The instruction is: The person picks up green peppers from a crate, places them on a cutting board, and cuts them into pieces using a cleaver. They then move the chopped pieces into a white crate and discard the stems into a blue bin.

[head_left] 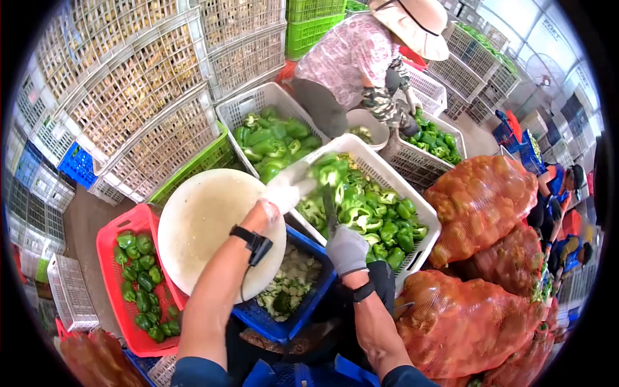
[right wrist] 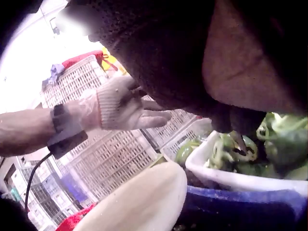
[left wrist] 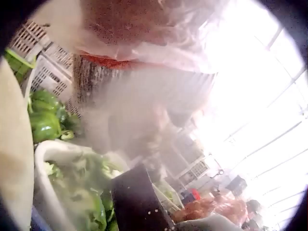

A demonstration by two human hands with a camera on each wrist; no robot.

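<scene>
In the head view my gloved left hand (head_left: 291,187), blurred, is over the near-left edge of a white crate (head_left: 422,248) of green peppers. Its fingers extend with nothing between them in the right wrist view, where the same left hand (right wrist: 127,106) shows sharper. Cut and whole green peppers (head_left: 377,216) fill the crate, and a blurred pepper (head_left: 330,170) lies just beyond the left fingertips. My gloved right hand (head_left: 347,249) grips a knife by its handle, hidden in the fist. The dark, broad knife blade (head_left: 330,209) points away from me over the peppers.
A white round basin (head_left: 180,193) stands at left, beside a red crate (head_left: 109,242) of whole peppers. Below it, a blue crate (head_left: 325,284) holds pepper scraps. Orange mesh sacks (head_left: 480,200) lie at right. Across from me a person in a sun hat (head_left: 361,58) crouches among crates.
</scene>
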